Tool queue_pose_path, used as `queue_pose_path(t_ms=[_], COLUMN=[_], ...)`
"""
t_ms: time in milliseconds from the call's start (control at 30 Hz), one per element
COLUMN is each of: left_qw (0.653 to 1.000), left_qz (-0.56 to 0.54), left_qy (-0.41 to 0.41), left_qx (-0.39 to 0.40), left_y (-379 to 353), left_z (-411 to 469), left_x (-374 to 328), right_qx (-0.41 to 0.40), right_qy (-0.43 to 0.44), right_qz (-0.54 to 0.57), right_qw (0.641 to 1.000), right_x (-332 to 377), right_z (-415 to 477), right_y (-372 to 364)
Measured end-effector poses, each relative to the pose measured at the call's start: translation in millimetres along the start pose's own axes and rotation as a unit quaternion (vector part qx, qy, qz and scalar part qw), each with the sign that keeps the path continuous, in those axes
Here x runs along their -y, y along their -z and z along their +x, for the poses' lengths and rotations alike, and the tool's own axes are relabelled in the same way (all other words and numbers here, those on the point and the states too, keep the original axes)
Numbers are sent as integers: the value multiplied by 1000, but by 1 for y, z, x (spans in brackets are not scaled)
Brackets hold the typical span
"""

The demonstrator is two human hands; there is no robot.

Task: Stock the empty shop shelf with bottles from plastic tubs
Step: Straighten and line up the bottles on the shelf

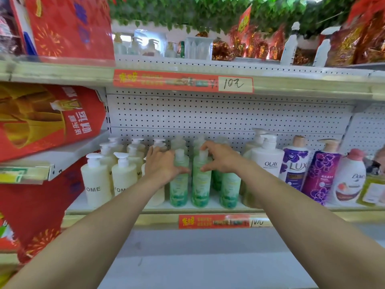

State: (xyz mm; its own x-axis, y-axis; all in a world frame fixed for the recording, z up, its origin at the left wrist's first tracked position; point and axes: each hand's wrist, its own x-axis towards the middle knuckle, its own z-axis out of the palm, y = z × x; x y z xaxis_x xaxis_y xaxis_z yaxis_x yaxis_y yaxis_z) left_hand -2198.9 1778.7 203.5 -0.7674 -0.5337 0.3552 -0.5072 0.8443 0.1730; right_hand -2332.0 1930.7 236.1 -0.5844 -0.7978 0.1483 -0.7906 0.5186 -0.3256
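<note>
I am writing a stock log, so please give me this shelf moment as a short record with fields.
left hand: grips the left green bottle
right hand: grips the middle green bottle
left of the green bottles: cream pump bottles
right of them: Olay bottle, Lux bottle, Dove bottle
shelf: partly stocked, bottles upright
price tag above: handwritten 10

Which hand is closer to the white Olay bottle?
Right. The right hand grips the middle green bottle, not far left of the Olay bottle. The left hand grips the left green bottle, farther left.
</note>
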Motion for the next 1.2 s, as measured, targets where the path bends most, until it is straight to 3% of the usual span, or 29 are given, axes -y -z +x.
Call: queue_pose_path(t_ms=[200, 333, 400, 567, 733, 1200], left_qw=[1000, 989, 981, 986, 990, 986], left_qz=[-8, -34, -21, 10, 1, -26], left_qy=[7, -44, -101, -128, -108, -97], left_qx=[-16, -141, -165, -105, -88, -134], left_y=[-3, -3, -2, -6, -18, -31], left_z=[-1, -3, -3, -9, -16, -19], left_x=[-1, -18, -33, -64, -63, -62], right_qx=[-12, -120, -94, 40, 26, -11], right_qy=[24, 50, 23, -13, 3, 55], right_qz=[31, 69, 27, -91, -125, -26], right_qw=[999, 989, 995, 995, 992, 998], right_x=[1, -9, -19, -40, -47, -59], right_z=[-5, -15, -20, -29, -31, -26], right_y=[7, 32, 40, 32, 29, 26])
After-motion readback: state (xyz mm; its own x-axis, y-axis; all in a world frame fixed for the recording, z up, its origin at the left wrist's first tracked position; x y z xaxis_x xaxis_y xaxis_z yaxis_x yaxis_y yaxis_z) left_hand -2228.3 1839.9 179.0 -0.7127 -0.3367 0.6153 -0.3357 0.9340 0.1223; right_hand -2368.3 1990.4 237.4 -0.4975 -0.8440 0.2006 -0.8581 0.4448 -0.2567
